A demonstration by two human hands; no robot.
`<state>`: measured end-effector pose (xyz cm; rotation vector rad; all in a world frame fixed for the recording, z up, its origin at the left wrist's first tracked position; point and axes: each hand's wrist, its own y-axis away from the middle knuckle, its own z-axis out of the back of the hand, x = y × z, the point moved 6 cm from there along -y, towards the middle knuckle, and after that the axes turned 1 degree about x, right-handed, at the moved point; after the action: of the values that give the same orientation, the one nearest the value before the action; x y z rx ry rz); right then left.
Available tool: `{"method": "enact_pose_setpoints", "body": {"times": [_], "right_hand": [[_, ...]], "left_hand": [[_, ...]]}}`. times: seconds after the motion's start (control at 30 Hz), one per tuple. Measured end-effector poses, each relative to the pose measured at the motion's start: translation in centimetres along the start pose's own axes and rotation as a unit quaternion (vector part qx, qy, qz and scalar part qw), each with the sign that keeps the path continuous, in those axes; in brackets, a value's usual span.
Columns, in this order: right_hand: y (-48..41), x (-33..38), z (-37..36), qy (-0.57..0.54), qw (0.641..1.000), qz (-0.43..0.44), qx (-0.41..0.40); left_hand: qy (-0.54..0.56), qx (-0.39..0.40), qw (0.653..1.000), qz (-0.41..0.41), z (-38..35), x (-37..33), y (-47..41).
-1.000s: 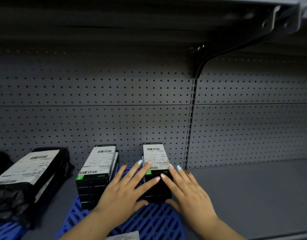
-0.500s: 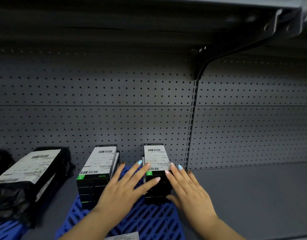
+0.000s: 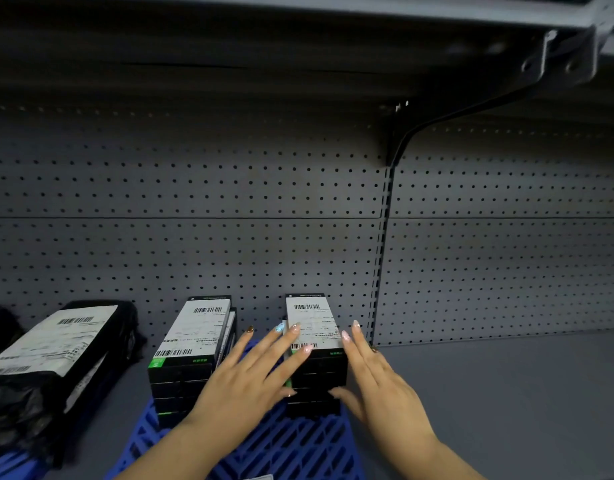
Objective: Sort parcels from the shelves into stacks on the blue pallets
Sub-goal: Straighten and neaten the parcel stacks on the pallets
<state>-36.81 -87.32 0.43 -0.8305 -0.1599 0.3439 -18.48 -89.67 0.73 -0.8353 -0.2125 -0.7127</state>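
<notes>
The pallet [image 3: 264, 452] lies on the shelf [image 3: 506, 393], before the pegboard wall [image 3: 229, 237]; on its rear part stand the left stack [image 3: 184, 375] and the right stack [image 3: 316, 372], side by side with a gap between; the left hand [image 3: 250, 386] lies flat against the right stack's left side, the right hand [image 3: 378, 382] against its right side; further left a bagged parcel [image 3: 49, 358] rests on what may be a second pallet [image 3: 7, 467]; a bracket [image 3: 471, 109] hangs overhead, to the right
</notes>
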Motion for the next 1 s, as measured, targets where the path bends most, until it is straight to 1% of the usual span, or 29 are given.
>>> {"method": "enact_pose_setpoints", "body": {"times": [0.17, 0.4, 0.57, 0.7, 0.77, 0.83, 0.9, 1.0], "right_hand": [[0.0, 1.1, -1.2, -0.010, 0.999, -0.006, 0.050], [-0.7, 2.3, -1.3, -0.006, 0.999, 0.014, 0.050], [-0.6, 2.1, -0.9, -0.011, 0.998, 0.010, 0.057], [-0.4, 2.0, -1.5, 0.014, 0.998, 0.001, 0.058], [-0.3, 2.0, -1.9, 0.020, 0.998, -0.008, 0.059], [-0.4, 2.1, -1.8, 0.021, 0.998, -0.009, 0.054], [-0.6, 2.1, -1.4, 0.007, 0.999, -0.008, 0.050], [-0.8, 1.8, -0.8, 0.020, 0.999, -0.002, 0.035]], "left_hand": [[0.014, 0.020, 1.000, -0.011, -0.5, 0.2, 0.0], [0.022, 0.025, 0.999, -0.008, -0.7, 0.2, -0.1], [0.068, 0.034, 0.997, 0.004, -0.6, 0.1, -0.3], [0.126, 0.028, 0.992, -0.001, -0.6, -0.3, -0.2], [0.146, 0.039, 0.989, 0.000, -0.7, -0.4, -0.1], [0.144, 0.050, 0.988, 0.000, -0.6, -0.4, -0.1], [0.138, 0.044, 0.990, 0.000, -0.4, -0.4, -0.1], [0.119, 0.034, 0.992, 0.024, 0.3, -0.2, -0.1]]}}
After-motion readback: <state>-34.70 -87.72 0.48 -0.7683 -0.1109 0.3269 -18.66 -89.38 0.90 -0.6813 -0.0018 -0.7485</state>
